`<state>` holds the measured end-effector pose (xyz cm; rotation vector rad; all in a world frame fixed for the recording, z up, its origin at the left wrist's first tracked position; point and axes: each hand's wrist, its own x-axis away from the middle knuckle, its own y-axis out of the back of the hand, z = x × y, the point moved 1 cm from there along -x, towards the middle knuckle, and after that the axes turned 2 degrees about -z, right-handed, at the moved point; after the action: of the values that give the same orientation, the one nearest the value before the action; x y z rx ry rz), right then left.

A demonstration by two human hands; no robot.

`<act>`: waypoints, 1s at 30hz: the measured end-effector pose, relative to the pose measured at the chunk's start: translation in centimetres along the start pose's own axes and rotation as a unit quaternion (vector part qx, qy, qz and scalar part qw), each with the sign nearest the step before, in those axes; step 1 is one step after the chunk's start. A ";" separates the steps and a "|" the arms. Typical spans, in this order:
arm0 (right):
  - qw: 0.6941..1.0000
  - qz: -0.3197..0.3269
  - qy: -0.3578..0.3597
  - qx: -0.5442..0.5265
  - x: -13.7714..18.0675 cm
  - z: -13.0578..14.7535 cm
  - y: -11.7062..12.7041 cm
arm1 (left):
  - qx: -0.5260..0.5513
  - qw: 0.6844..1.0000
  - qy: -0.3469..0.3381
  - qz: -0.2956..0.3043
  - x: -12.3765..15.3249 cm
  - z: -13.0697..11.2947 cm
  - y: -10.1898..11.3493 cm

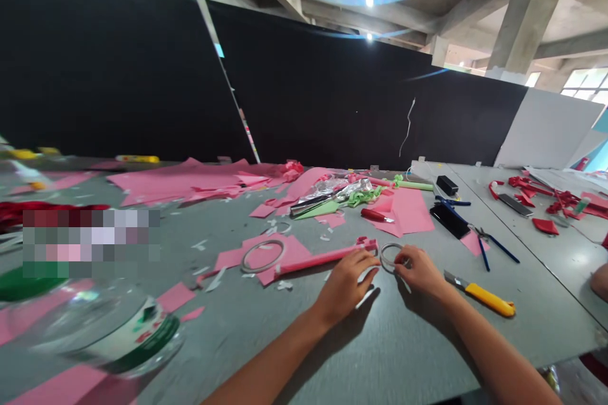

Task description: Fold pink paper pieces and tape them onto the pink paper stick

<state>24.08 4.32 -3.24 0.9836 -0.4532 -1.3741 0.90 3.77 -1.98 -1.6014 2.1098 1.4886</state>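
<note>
My left hand (349, 281) and my right hand (420, 271) rest on the grey table (408, 354), both pinching a small clear tape roll (390, 255) between them. The fingers of each hand are curled on the ring's rim. A rolled pink paper stick (323, 259) lies just left of my left hand, its end close to the roll. A second, larger clear tape ring (262, 256) lies on a pink sheet further left. A yellow-handled utility knife (484, 296) lies just right of my right wrist.
Pink paper sheets (190, 180) and scraps cover the far table. A clear plastic bottle (109, 329) stands near left. Scissors (491, 243), a black box (447, 185), a red pen (375, 216) and foil (332, 190) lie beyond. Another person's hand (599, 281) shows at the right edge.
</note>
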 end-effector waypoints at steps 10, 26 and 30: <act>0.994 0.033 0.102 -0.013 0.9 1.2 -0.1 | -0.033 0.979 0.077 0.185 0.3 -0.2 -0.9; 0.988 -0.026 -0.021 0.153 -2.5 -3.6 -1.0 | -0.033 0.978 0.066 0.193 0.0 -0.9 -1.3; 0.988 -0.063 -0.005 0.137 -2.6 -3.6 -0.8 | -0.032 0.981 0.056 0.184 0.2 -0.6 -1.3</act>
<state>25.89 7.95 -5.15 1.2476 -0.6081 -1.4562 2.12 3.22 -2.55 -1.4000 2.5577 1.6132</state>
